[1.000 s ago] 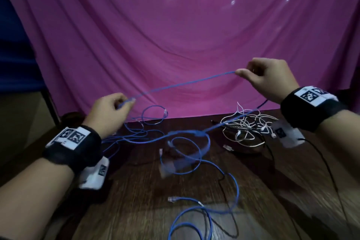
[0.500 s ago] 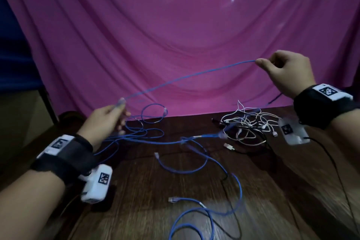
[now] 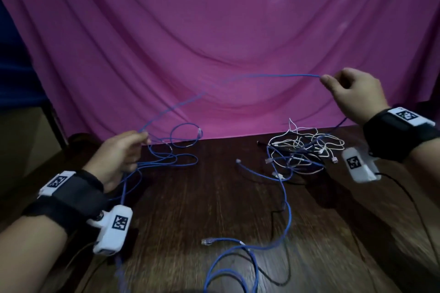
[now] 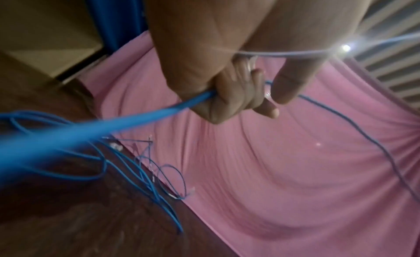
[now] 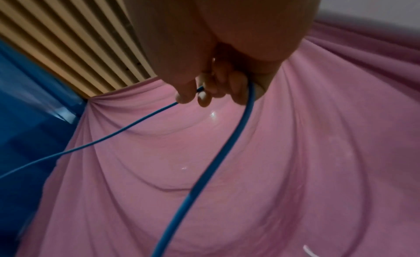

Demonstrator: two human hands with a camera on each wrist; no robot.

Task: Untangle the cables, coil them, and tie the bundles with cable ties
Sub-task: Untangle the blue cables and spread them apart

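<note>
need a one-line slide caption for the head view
Left hand and right hand stretch a blue cable above the wooden table, white cable tangle at right.

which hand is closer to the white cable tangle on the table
Right. The right hand is raised above and just right of the white cable tangle, holding the blue cable. The left hand grips it far across the table.

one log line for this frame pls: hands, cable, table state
left hand: grips blue cable | right hand: pinches same cable, raised | span: hangs between hands | white cable tangle: on table, untouched | bundles tied: none
</note>
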